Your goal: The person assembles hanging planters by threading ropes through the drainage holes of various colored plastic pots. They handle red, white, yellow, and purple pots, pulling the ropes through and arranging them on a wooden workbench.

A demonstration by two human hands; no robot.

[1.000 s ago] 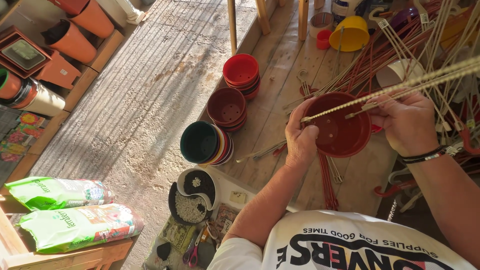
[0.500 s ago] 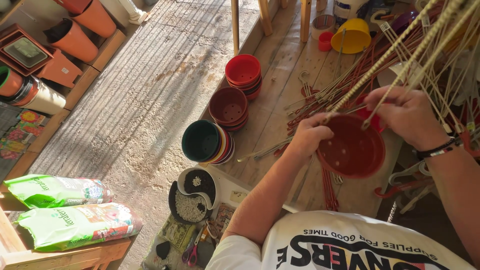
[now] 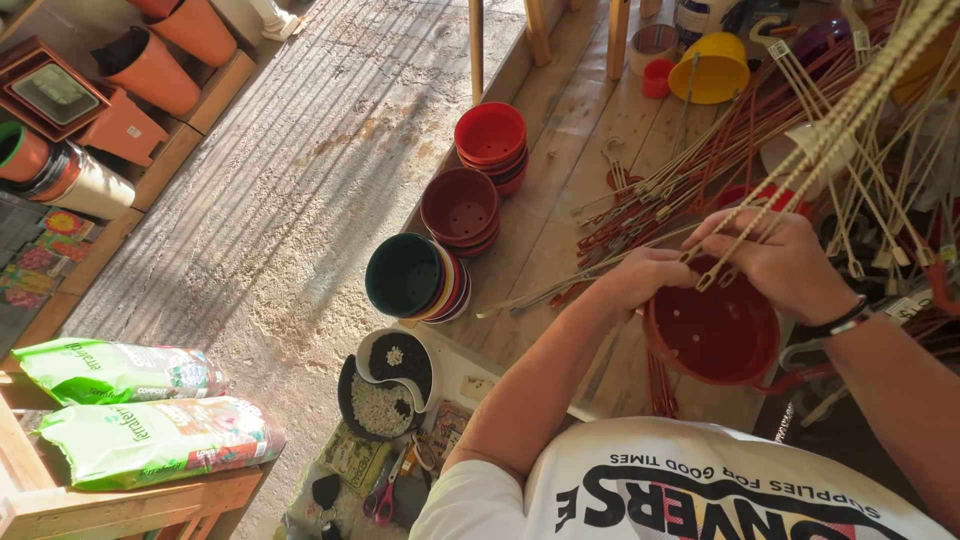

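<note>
Head view: dark red pot (image 3: 712,335) at bench edge, mouth up, between hands. Left hand (image 3: 645,277) gripping rim; right hand (image 3: 775,262) pinching beige hanger strands (image 3: 815,150), long axis running up-right. Risk: clip slipping off rim, strands snagging neighbouring hanger pile (image 3: 690,170), pot tipping off edge.

Left of the left hand (image 3: 640,280), bare planks (image 3: 560,215) leave passing room before the stacked pots (image 3: 415,278). Right of and beyond the right hand (image 3: 775,262), tangled hanger wires (image 3: 860,150) crowd the way.
</note>
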